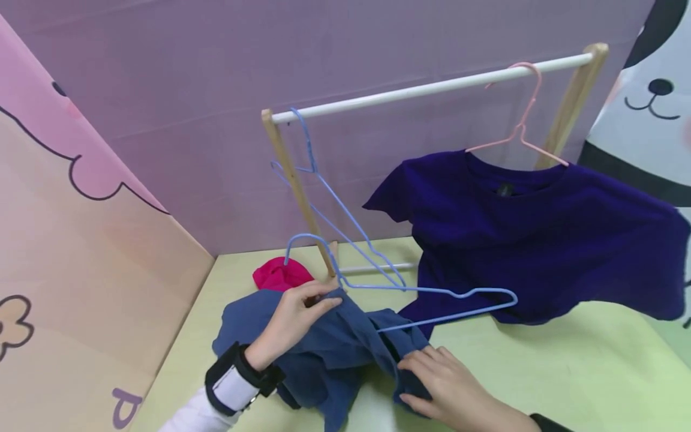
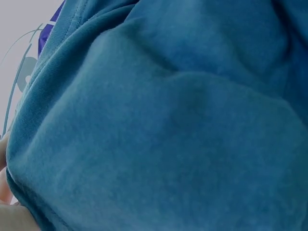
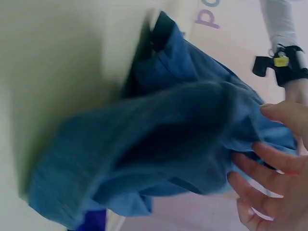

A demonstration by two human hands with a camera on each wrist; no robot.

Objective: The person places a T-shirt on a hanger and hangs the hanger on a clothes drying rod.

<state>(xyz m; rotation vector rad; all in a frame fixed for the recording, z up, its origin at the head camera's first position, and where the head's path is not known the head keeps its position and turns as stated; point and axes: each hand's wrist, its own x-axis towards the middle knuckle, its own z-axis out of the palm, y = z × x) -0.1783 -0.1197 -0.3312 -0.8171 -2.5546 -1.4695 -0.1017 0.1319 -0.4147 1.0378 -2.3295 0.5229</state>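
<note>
A dusty-blue shirt (image 1: 318, 342) lies bunched over the table in front of me, and its cloth fills most of the left wrist view. Part of a light blue hanger (image 1: 432, 289) is hidden inside it; the hook and one shoulder stick out. My left hand (image 1: 297, 318) pinches the cloth between thumb and fingers, right by the hanger's neck. At the shirt's right side is my right hand (image 1: 448, 384), its fingertips at the fabric. In the right wrist view its fingers (image 3: 269, 178) are spread and loosely bent beside a fold.
A rack with a white rail (image 1: 432, 91) and wooden posts stands behind. A dark purple T-shirt (image 1: 529, 240) hangs there on a pink hanger (image 1: 520, 126). Another blue hanger (image 1: 345, 210) hangs at the rail's left end. Crumpled red cloth (image 1: 278, 274) lies near the left post.
</note>
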